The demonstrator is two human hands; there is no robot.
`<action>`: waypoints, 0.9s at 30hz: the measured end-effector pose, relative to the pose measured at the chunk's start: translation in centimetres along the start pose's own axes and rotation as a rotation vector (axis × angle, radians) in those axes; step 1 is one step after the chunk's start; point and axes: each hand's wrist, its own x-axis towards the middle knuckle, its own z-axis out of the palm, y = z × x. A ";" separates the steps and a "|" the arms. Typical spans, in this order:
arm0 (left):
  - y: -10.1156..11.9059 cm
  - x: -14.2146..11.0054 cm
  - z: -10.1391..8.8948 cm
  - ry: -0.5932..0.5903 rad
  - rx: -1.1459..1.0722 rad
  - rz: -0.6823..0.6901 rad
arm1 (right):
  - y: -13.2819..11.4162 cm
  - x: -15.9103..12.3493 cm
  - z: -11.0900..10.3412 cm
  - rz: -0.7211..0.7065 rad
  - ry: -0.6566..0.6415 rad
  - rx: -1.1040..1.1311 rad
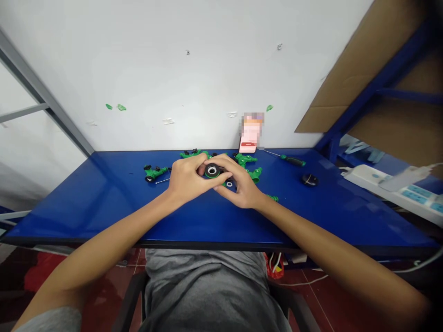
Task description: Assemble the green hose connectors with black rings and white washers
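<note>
As they meet at center, the left hand [187, 179] and right hand [240, 185] grip a black ring [212, 170] closely. Green fittings [155, 173] lie around them.

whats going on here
A person's left hand and right hand are holding a small black ring between them over a blue table. Green plastic fittings lie scattered around the hands, and a green-handled screwdriver and a black round part sit further right.
</note>
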 end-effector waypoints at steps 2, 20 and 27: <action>0.1 0.0 -0.1 0.000 0.021 -0.017 | 0.1 -0.1 0.2 0.020 0.025 0.029; -0.7 0.4 -0.6 0.086 0.026 0.257 | 0.4 -0.3 0.4 0.228 0.118 0.176; -1.2 0.5 -0.7 0.104 0.096 0.367 | 0.6 -0.1 0.6 0.061 0.241 -0.216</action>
